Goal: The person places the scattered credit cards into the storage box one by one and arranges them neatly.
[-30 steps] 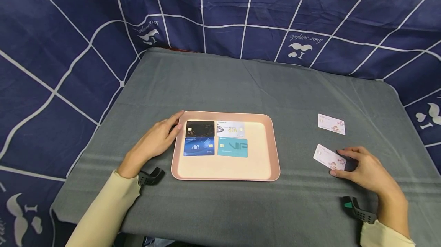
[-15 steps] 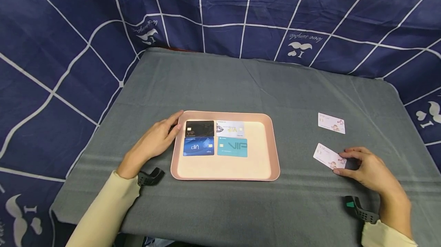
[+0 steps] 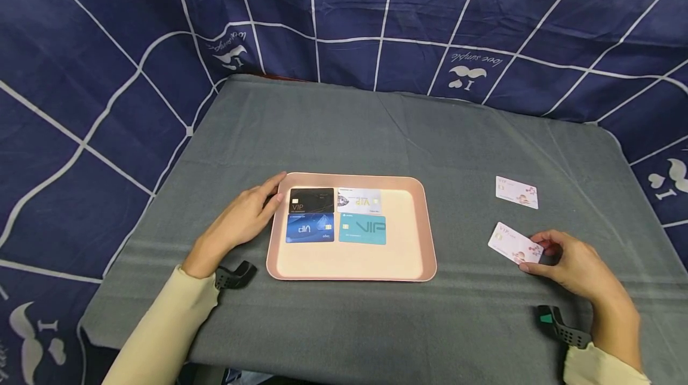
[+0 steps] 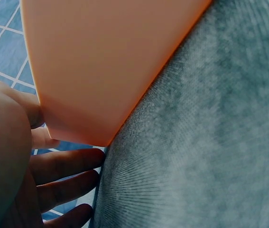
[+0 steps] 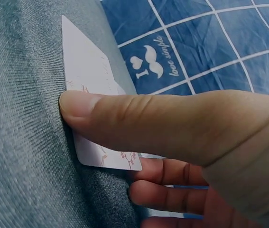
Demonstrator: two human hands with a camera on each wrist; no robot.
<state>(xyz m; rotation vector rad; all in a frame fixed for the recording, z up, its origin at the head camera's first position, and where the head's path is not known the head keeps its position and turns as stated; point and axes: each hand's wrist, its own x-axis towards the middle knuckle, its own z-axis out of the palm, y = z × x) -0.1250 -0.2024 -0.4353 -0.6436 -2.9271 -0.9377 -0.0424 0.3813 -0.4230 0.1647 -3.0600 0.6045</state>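
My right hand (image 3: 576,262) pinches a pale pink VIP card (image 3: 507,240) by its near right end, thumb on the near edge and index finger on the far one. In the right wrist view the thumb (image 5: 84,105) lies across the card's (image 5: 88,59) edge, close over the cloth. A matching pink card (image 3: 516,192) lies just beyond. My left hand (image 3: 240,218) rests at the left rim of a pink tray (image 3: 352,270), its index fingertip by the far left corner. In the left wrist view the other fingers (image 4: 68,166) extend loosely beside the tray's outer wall (image 4: 106,71).
Inside the tray a black card (image 3: 312,200), a white card (image 3: 362,201), a blue card (image 3: 310,228) and a teal card (image 3: 362,229) form two rows at the left. Grey cloth (image 3: 344,134) covers the table. Navy curtains (image 3: 349,9) hang behind and at the sides.
My right fingers have shifted slightly, and the index finger has curled in at the card's edge. The held card has turned and moved barely. My left hand and the tray have stayed put.
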